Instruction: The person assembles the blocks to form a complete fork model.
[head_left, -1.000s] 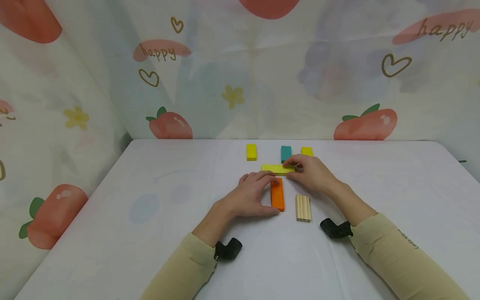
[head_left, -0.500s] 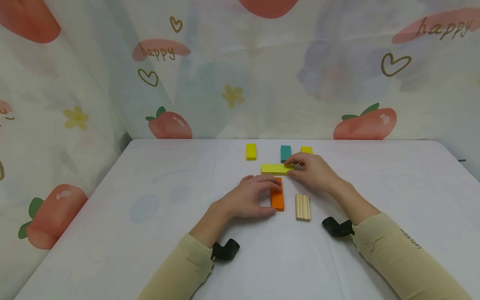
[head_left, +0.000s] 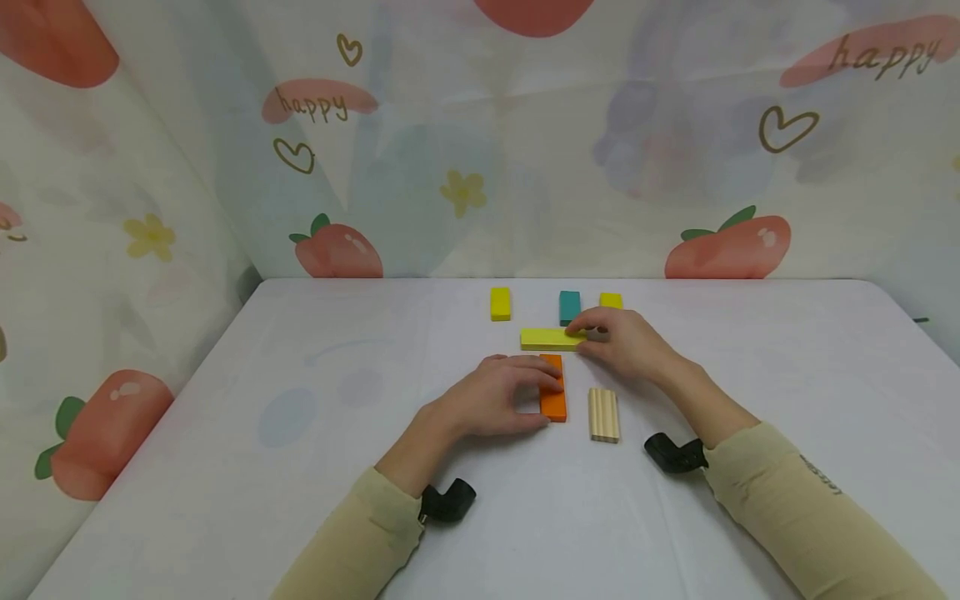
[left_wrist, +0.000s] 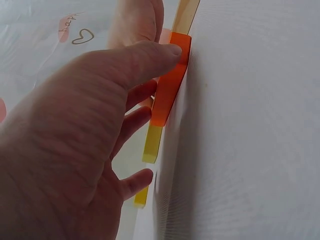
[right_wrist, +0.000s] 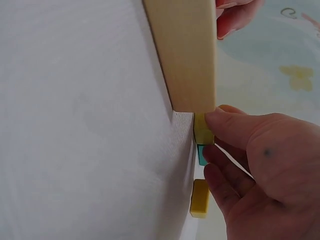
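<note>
An orange block (head_left: 553, 408) lies lengthwise on the white table, its near end toward the person. The left hand (head_left: 491, 396) holds it, thumb by the near end and fingertips over its upper part; in the left wrist view the thumb overlaps the orange block's (left_wrist: 170, 92) end. Just beyond lies a long yellow block (head_left: 542, 339), set crosswise. Its right end is pinched between thumb and fingers of the right hand (head_left: 633, 346). From the right wrist, part of this yellow block (right_wrist: 202, 132) shows beside the thumb, behind a plain wooden block (right_wrist: 187, 60).
Ribbed natural-wood pieces (head_left: 603, 415) lie side by side, right of the orange block. Along the back are a small yellow block (head_left: 500, 304), a teal block (head_left: 570, 307) and another yellow block (head_left: 611, 301), partly covered by the right hand. A printed cloth (head_left: 525, 167) hangs behind the table.
The left hand's fingers have drawn slightly toward the person along the orange block, and its thumb has shifted a little left. The right hand and the blocks stay nearly in place.
</note>
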